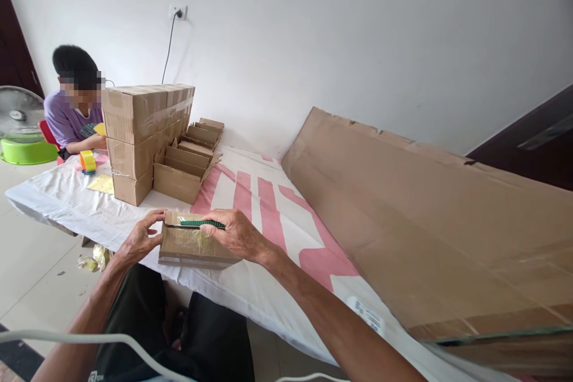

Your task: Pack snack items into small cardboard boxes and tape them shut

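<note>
A small cardboard box with clear tape on its flaps lies at the near edge of the table. My left hand grips its left end, fingers curled on the top edge. My right hand rests on the right side of the box and holds a thin green tool flat along the top seam.
The table is covered with a white and pink sheet. A stack of taped boxes and several open boxes stand behind. A large cardboard sheet lies to the right. Another person sits at the far left near a yellow tape roll.
</note>
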Tool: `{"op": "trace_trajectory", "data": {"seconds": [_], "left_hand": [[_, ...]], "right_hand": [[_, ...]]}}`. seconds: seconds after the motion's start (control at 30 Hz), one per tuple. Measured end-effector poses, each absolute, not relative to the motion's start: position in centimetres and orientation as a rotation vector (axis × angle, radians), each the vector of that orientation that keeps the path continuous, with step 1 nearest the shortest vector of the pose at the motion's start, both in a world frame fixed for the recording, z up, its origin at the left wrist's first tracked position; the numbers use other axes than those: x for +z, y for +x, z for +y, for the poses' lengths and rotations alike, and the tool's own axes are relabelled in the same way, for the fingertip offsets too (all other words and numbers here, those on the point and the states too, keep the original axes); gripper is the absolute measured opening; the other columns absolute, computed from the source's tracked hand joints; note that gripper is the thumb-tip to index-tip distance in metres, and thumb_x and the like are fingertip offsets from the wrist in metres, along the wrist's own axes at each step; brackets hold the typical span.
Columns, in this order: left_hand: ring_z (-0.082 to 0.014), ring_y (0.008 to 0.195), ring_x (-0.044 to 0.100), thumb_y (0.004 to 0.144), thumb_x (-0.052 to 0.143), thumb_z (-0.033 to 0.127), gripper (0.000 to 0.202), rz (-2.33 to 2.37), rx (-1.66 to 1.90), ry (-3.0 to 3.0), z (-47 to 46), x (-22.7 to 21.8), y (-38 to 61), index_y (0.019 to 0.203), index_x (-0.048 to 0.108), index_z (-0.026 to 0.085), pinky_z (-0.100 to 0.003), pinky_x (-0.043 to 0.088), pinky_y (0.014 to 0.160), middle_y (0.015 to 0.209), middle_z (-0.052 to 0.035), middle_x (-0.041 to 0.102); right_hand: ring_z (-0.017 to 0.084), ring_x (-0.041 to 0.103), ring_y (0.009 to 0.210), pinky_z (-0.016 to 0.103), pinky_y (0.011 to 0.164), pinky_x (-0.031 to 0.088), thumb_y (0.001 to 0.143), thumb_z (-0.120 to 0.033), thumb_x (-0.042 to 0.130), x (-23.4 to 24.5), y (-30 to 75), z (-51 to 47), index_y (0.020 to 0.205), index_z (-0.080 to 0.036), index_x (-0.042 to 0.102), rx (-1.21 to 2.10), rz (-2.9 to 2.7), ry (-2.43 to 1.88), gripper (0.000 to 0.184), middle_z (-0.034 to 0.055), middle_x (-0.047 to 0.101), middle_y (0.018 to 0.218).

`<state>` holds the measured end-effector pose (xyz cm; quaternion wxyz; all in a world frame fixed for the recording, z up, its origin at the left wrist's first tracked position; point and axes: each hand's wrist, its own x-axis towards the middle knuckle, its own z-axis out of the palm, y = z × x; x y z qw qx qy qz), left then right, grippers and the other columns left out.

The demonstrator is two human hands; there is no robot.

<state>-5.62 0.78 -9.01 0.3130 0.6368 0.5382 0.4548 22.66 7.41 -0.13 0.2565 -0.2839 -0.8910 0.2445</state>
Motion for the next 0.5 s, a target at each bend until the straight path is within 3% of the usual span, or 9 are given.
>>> {"op": "trace_trajectory", "data": {"seconds": [0.5], "left_hand": [[-0.0355,0.137,0.065,0.086,0.073,0.042,0.041,1.418,1.222,1.701,1.1,-9.4,-5.6,0.125,0.078,0.029,-0.046,0.061,0.100,0.157,-0.0100,0.063]], "right_hand": [[0.019,0.074,0.093,0.030,0.083,0.051,0.105,-0.026,0.064,1.3,21.6,7.0,0.109,-0.024,0.083,0.360,-2.586,-0.835,0.020,0.0047,0.083,0.102]]}}
